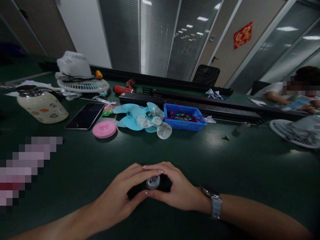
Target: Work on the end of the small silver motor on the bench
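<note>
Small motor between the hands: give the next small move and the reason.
Probably turn the small motor so its silver end faces up: both the left hand and right hand pinch it low over the green table, fingers hiding most of it.

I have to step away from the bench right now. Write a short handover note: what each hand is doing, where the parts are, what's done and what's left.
Left hand and right hand: both closed around a small dark motor, its silver end showing between the fingers, low over the green table.
Parts: blue and white fan blades lie beyond, beside a blue bin of red wires. A fan grille sits far left.
Done: motor in hand.
Left: no blade is on the motor yet.
</note>
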The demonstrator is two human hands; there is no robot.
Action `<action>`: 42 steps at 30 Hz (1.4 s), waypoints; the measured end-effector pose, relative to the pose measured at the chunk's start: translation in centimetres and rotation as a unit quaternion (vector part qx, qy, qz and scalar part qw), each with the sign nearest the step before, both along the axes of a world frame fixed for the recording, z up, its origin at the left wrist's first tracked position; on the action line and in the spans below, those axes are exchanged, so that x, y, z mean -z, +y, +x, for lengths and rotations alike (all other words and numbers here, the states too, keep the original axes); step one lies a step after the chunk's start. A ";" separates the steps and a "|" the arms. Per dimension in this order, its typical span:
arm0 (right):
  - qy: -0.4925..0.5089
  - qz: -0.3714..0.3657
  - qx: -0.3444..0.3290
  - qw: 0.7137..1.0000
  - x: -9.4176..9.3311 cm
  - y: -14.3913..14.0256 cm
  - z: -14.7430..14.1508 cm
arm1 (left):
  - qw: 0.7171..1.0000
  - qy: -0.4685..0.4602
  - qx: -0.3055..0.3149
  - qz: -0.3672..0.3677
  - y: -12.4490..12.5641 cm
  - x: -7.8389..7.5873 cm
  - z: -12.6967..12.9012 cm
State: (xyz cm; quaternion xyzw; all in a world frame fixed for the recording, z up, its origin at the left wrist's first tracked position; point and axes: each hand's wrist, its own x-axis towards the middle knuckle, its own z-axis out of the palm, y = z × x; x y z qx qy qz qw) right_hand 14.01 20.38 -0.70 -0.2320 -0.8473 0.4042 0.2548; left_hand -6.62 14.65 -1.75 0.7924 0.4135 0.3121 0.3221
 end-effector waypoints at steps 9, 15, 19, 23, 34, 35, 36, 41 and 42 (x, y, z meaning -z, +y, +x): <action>-0.008 -0.009 0.007 1.000 0.3 -0.1 0.0 | 0.996 0.005 -0.060 0.065 0.0 0.2 0.0; -0.006 -0.012 0.017 1.000 0.4 -0.2 0.1 | 0.990 0.000 -0.095 0.105 -0.1 0.4 0.0; -0.013 -0.035 0.018 0.999 0.3 -0.2 0.1 | 0.991 -0.006 -0.090 0.099 -0.4 0.0 0.0; 0.000 -0.015 0.006 1.000 0.3 0.0 0.0 | 0.995 -0.034 -0.064 0.068 -0.7 -0.5 -0.2; -0.015 -0.017 0.011 1.000 0.4 0.1 0.0 | 0.994 -0.045 -0.070 0.066 0.3 -0.4 0.4; -0.016 -0.017 0.011 1.000 0.4 0.0 0.0 | 0.994 -0.042 -0.072 0.065 0.4 -0.6 0.6; -0.016 -0.018 0.009 1.000 0.4 0.0 -0.1 | 0.994 -0.042 -0.075 0.064 0.5 -0.7 0.7; -0.013 -0.025 0.002 1.000 0.1 0.0 -0.1 | 0.989 -0.068 -0.100 0.090 0.5 -1.6 0.7; -0.016 -0.028 0.003 0.999 0.1 0.0 -0.1 | 0.986 -0.071 -0.112 0.103 0.5 -1.6 0.5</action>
